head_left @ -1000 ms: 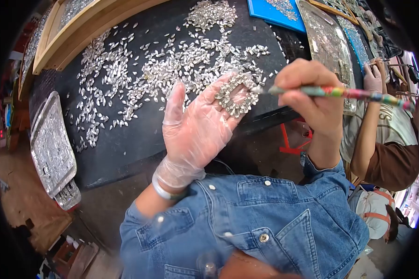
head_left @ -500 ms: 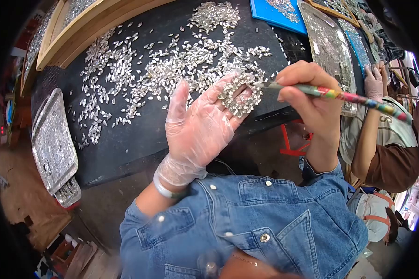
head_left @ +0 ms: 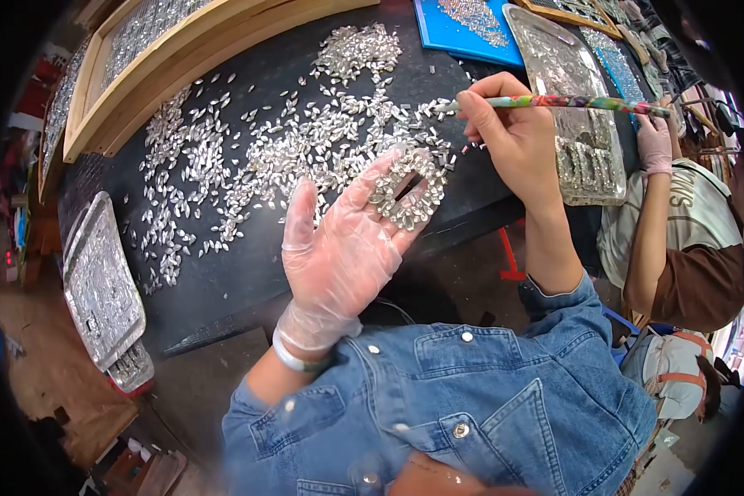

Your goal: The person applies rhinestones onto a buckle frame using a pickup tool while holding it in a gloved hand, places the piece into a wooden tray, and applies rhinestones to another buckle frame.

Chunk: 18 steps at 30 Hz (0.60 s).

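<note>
My left hand, in a thin clear glove, is turned palm up. On its extended fingers rests a ring-shaped ornament set with clear rhinestones, with an elongated opening in its middle. My bare right hand pinches a multicoloured pen-shaped tool, which slants nearly level. Its pale tip is over the right edge of the loose rhinestones, up and right of the ornament; whether a stone is on the tip, I cannot tell. These leaf-shaped and rectangular stones are strewn over the black tabletop.
A wooden-framed tray stands at upper left. Metallic trays lie at the left edge, another silvery tray at upper right beside a blue tray. A co-worker with a gloved hand sits on the right.
The right hand has drawn the tool's tip off the ornament and up to the loose stones, levelling the tool. My left hand still holds the ornament, slightly lower in view.
</note>
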{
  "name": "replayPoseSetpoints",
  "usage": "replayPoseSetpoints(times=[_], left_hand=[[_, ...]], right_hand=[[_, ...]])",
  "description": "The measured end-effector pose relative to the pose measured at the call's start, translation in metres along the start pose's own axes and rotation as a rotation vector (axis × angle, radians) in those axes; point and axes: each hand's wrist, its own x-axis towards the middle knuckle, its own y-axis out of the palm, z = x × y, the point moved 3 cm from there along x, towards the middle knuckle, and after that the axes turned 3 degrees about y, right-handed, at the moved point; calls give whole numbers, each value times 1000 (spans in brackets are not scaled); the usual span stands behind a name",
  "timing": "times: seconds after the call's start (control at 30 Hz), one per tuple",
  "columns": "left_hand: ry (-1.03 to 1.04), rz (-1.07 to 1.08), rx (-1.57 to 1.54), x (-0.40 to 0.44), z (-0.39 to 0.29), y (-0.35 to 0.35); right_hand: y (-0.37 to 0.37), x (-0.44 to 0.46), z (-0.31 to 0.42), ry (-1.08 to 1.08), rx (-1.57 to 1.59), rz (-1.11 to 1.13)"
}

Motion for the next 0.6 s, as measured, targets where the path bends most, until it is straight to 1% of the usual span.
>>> replayPoseSetpoints(times=[0.23,0.4,0.6], left_hand=[[7,-2,-28,0,0,-2],[0,-8,-7,0,0,-1],[-8,-13,1,0,0,-2]], right_hand=[[5,7,4,-84,-63,-10],[12,11,9,-127,-23,-7],[20,16,15,-73,-90,92]])
